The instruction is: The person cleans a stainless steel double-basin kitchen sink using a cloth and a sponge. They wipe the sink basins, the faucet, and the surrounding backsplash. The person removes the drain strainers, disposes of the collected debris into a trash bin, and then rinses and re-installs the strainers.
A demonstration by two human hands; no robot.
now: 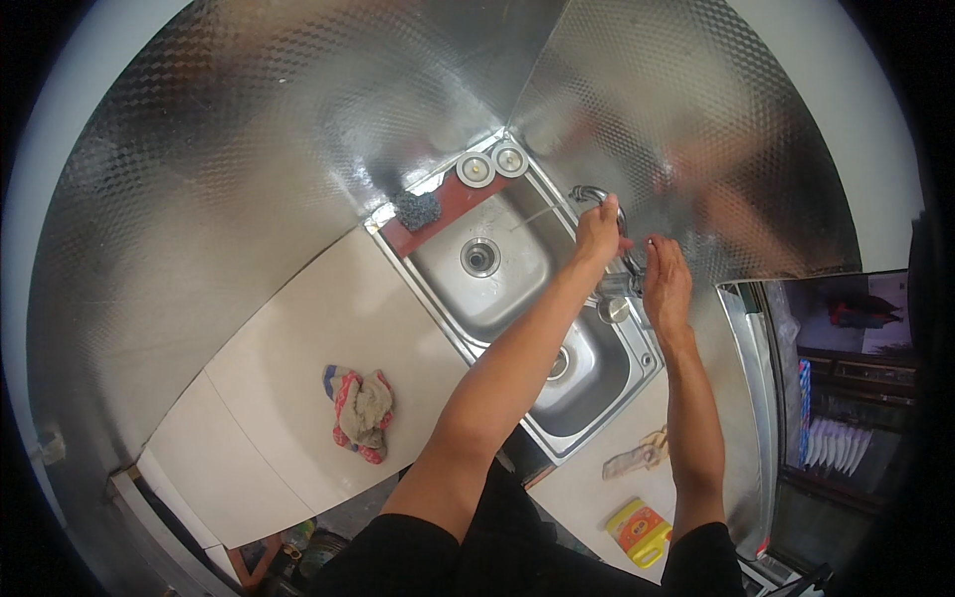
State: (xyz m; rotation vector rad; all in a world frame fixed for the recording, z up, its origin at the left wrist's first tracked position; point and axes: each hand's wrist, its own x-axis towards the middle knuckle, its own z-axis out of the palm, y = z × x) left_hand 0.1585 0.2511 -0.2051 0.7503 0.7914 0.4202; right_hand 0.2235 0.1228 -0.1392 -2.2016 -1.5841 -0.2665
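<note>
One chrome faucet [591, 192], two metal basins [509, 287] side by side, two round drain strainers [476, 169] and one dark scourer [418, 210] up on the red strip [460, 203]! Add one crumpled cloth [360, 410], one rumpled beige item [637, 457] and one yellow container [639, 531] with a handle. Pale counter [284, 333] on both sides of the sink, shiny textured metal walls [239, 139] behind, and off right, dark shelving [841, 398] with white packets [838, 445]. Now the action: left hand [599, 235] curls right at the faucet's neck, right hand [667, 284] close beside the faucet's base, fingers bunched; whether either one grips, can't tell. So the faucet sits at and between the hands, its spout just beyond the left, a thin stream of water [537, 216] falling toward the far basin!
</note>
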